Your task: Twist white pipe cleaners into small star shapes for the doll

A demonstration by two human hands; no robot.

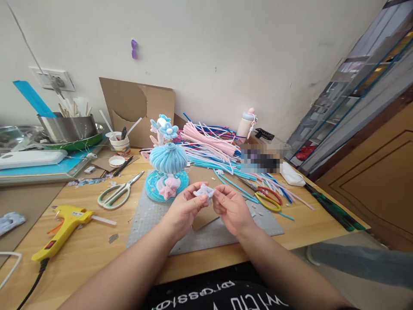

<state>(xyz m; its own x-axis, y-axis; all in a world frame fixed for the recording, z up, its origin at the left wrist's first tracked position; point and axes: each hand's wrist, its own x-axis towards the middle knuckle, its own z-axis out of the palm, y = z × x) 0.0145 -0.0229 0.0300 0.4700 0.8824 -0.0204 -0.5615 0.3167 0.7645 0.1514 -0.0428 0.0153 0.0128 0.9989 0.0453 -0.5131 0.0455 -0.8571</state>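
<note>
Both hands meet above the grey cutting mat and grip a small pale lavender pipe-cleaner star. My left hand pinches its left side between thumb and fingers. On its right edge, my right hand has thumb and fingertips pressed together. Just beyond my left hand stands a blue pipe-cleaner ornament, with a ribbed shell shape, flowers on top and a round base. A pink fuzzy star sits on that base.
Left lie a yellow glue gun and scissors. Red-and-yellow-handled scissors rest at right, near heaped pipe cleaners. A bottle, cardboard and a steel pot stand at the back. Someone's trouser leg shows lower right.
</note>
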